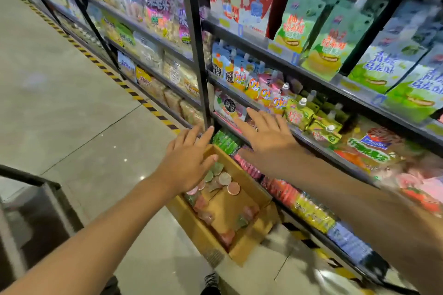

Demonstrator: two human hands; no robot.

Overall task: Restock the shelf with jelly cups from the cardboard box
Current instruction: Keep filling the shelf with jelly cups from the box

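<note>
An open cardboard box [249,189] stands on the floor against the black shelf unit [309,141]. Loose jelly cups [224,178] with pink, green and orange lids lie inside it, around a cardboard flap. My left hand [189,163] hovers above the box's far end, fingers straight and spread, holding nothing. My right hand [266,136] is stretched out flat in front of the lower shelves, fingers spread toward the packets there, also holding nothing. Both forearms reach in from the bottom of the view.
The shelves hold drink pouches [271,93], green bags [323,38] and bottom-row packets [309,208]. A yellow-black hazard stripe [134,96] runs along the shelf foot. A dark cart frame [38,201] stands at the left, and grey tiled floor [72,103] lies beyond.
</note>
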